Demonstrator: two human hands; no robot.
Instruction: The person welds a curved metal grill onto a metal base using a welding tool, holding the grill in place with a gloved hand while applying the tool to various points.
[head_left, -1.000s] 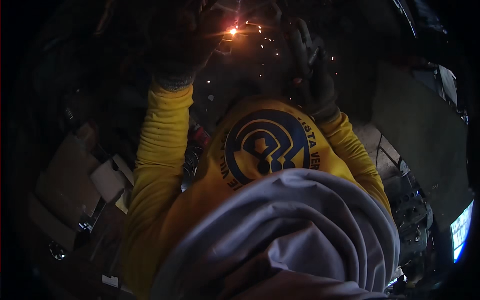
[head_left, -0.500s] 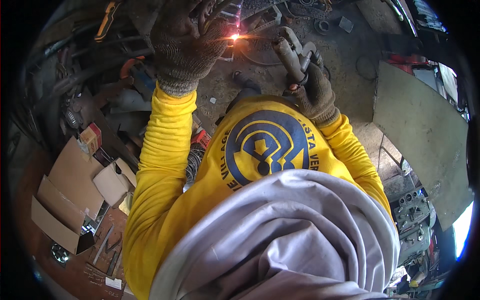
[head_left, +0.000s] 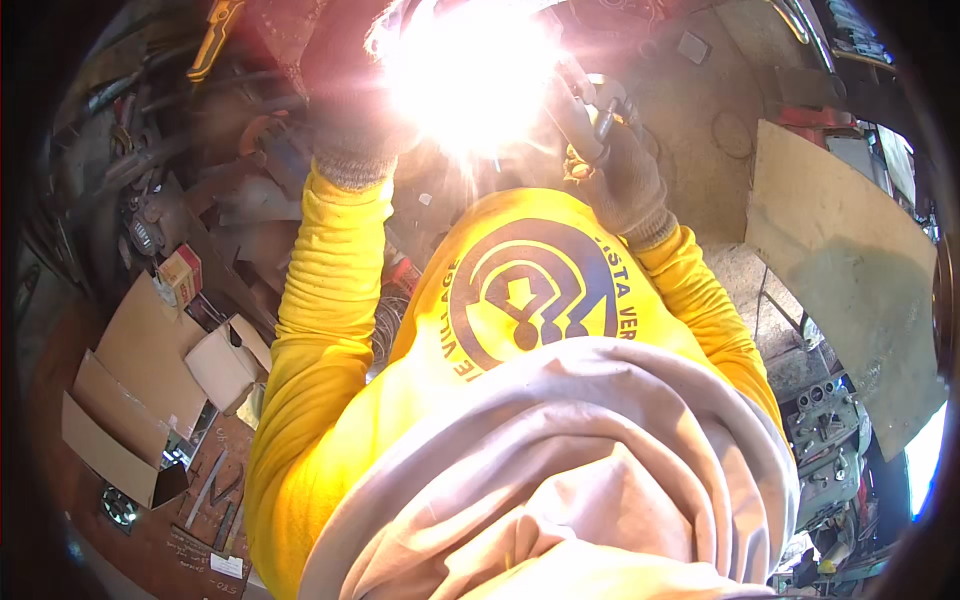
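A blinding white welding arc [head_left: 475, 80] glares at the top middle and hides the work under it. My right hand [head_left: 630, 185], in a brown knit glove, is wrapped round a welding electrode holder [head_left: 575, 115] just right of the glare. The electrode itself is lost in the light. Left of the arc, my left hand [head_left: 345, 100] wears the same kind of glove. Its fingers seem curled at the metal work, but glare and shadow cover them and whatever they hold. Both arms are in yellow sleeves [head_left: 335, 260].
A yellow-and-black tool [head_left: 215, 40] is at the top left. Open cardboard boxes [head_left: 145, 370] and a small box [head_left: 180, 277] sit on a brown surface at left. Coiled wire [head_left: 390, 330] lies beside my left arm. A large flat sheet [head_left: 840, 240] and metal machine parts [head_left: 825, 420] are at right.
A small orange glow with sparks has flared into a large white arc. The electrode holder has tipped slightly downward, and bright light now falls on my shirt and the floor.
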